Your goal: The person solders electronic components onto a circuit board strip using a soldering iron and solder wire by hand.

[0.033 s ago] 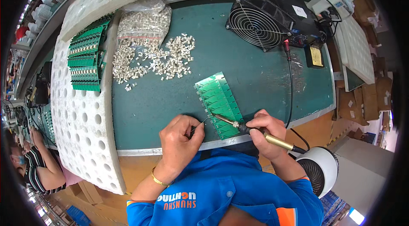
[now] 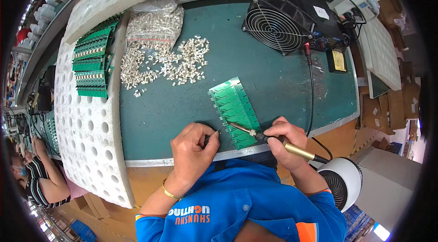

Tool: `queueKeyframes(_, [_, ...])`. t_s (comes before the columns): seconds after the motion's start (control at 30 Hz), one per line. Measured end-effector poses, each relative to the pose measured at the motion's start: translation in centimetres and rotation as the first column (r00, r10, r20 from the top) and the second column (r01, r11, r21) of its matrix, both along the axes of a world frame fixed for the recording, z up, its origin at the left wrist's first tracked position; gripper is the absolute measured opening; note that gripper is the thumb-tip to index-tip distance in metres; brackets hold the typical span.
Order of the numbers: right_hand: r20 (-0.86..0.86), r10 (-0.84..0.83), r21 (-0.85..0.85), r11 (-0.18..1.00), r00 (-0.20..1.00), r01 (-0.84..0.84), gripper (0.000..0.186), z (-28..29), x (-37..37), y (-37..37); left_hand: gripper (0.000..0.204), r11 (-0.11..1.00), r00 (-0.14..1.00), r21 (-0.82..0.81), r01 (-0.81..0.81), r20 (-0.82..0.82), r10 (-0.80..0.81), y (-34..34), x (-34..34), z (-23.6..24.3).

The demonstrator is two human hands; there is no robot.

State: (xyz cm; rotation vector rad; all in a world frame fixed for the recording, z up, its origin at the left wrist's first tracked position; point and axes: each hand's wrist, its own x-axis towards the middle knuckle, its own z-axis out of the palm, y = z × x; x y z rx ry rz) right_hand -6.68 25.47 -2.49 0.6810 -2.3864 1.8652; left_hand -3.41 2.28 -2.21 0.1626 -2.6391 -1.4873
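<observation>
The green circuit board panel [image 2: 235, 112] is the landmark for all positions below. It lies flat on the counter [image 2: 155, 137], set askew, with the row of pins along its left edge turned toward the left hand [image 2: 195, 145]. This orientation appears to give each hand its own side of approach.

Left hand: fingers curled, thumb and forefinger pinching a thin wire [image 2: 220, 128] just left of the panel. The wire is directed at the pin row; the pinch close to its end presumably allows fine control.

Right hand [image 2: 286, 141]: closed around the soldering iron [image 2: 299, 151] at the right of the panel. The handle slopes in low, so the tip reaches across to the pin side, probably keeping the fingers clear of heat. (Contact between tip and panel cannot be confirmed from this view.)

Beyond the panel to the left, small white connectors [image 2: 187, 62] lie loose before a clear bag [image 2: 155, 21], likely spread for easy picking. Farther left, stacked boards [image 2: 93, 66] rest on a perforated foam sheet [image 2: 91, 141], which may cushion them.

Beyond the panel to the right stands a fan [image 2: 276, 28], its grille facing the panel, possibly for fumes. A yellow sponge [image 2: 338, 60] sits farther right, presumably for tip wiping.
</observation>
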Motion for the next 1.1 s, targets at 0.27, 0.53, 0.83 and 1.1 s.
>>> queueKeyframes(0.27, [0.082,0.018,0.037,0.999,0.996,-0.021,0.016,0.4,-0.9,0.4,0.011,1.0,1.0,-0.001,0.002,-0.005,-0.002,-0.2,-0.1,0.0])
queueKeyframes(0.53, [0.118,0.013,0.049,0.999,0.993,-0.019,0.015,0.7,-1.2,0.2,0.01,1.0,1.0,0.006,0.007,0.004,-0.007,-0.1,-0.1,0.0])
queueKeyframes(0.83, [0.062,0.001,0.05,0.999,0.998,-0.004,0.016,0.6,-0.4,0.3,0.009,1.0,0.999,0.022,0.016,0.03,-0.017,-0.1,-0.2,0.3])
queueKeyframes(1.1, [-0.091,-0.002,0.042,0.999,0.996,0.006,0.019,-0.1,1.2,0.1,0.009,0.999,0.999,0.021,0.032,0.037,-0.033,-0.2,0.1,0.2])
